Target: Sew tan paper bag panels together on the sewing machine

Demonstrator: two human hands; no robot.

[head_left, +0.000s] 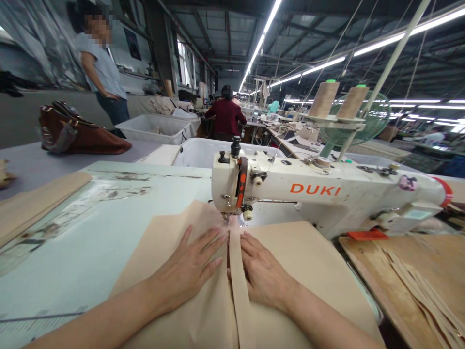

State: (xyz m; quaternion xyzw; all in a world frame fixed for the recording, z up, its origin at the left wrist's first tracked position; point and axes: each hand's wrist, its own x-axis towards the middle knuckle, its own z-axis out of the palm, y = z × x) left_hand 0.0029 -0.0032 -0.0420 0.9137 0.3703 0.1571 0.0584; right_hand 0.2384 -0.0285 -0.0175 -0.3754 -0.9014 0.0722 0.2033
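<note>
Left hand (189, 269) and right hand (263, 276): no grip, fingers spread flat on beige fabric (298, 261), flanking strip (238, 281) under needle.

Fabric (174, 252) under left grip (191, 269) and right grip (263, 274): plain beige, no pattern. Sewing machine (327, 194) just beyond fingertips: cream-white, orange lettering, orange-red lever. Tabletop (72, 252) left of grips: pale mint green, worn grey patches. Thread cones (324, 99) beyond: tan, green tips.

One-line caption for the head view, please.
Both hands, left hand and right hand, press beige fabric flat at a sewing machine.
</note>
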